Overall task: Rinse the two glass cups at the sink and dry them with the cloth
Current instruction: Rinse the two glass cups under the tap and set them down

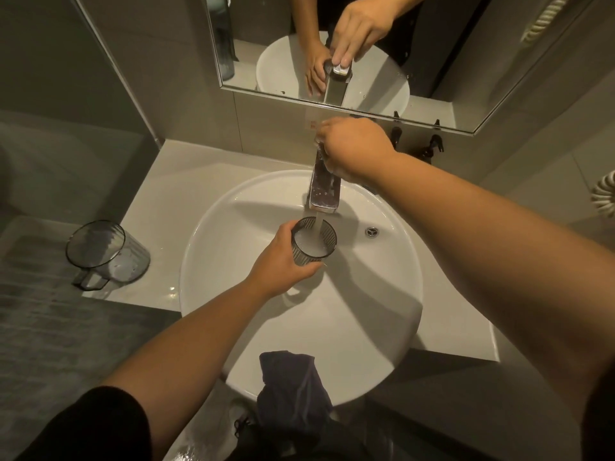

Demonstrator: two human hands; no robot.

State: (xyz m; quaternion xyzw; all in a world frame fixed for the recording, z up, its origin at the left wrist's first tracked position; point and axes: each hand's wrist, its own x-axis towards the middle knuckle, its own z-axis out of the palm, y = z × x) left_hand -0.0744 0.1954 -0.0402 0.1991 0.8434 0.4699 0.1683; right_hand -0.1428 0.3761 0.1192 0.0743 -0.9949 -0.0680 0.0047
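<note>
So my left hand [283,261] grips one cup [314,241] upright under the tap [324,188] to catch the stream; my right hand [356,148] curls over the lever (controlling flow). The other cup [106,254] waits far left, the cloth [293,380] on the near rim.

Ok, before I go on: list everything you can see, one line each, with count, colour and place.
glass cup under tap: 1, smoky grey, over the basin, water running into it
glass cup on counter: 1, smoky grey with handle, left of the sink
sink: 1, white, round, centre
tap: 1, chrome, at the back of the sink, running
cloth: 1, dark, draped over the sink's near rim
mirror: 1, on the wall above the tap
counter: 1, pale, around the sink
left hand: grips the cup under the tap
right hand: on the tap's handle
</note>
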